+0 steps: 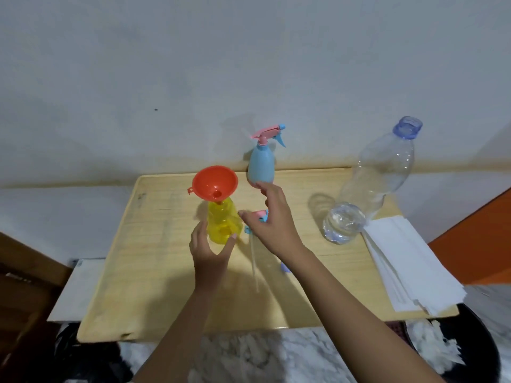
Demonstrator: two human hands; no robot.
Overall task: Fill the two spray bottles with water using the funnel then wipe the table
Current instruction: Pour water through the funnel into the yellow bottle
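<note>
A yellow spray bottle [222, 222] stands without its head at the middle of the wooden table [154, 272]. An orange funnel [215, 182] sits in its neck. My left hand [210, 252] cups the bottle's base between thumb and fingers. My right hand [272, 222] hovers with fingers spread over a pink and blue spray head [261, 215], which lies on the table with its white tube [253, 261] pointing toward me. A blue spray bottle [261, 167] with its head on stands at the back edge.
A large clear water bottle [373, 183] stands uncapped at the right with a little water in its bottom. Its blue cap [284, 268] lies by my right forearm. A stack of white paper towels [409, 261] overhangs the table's right edge. A dark bin [470, 344] stands below.
</note>
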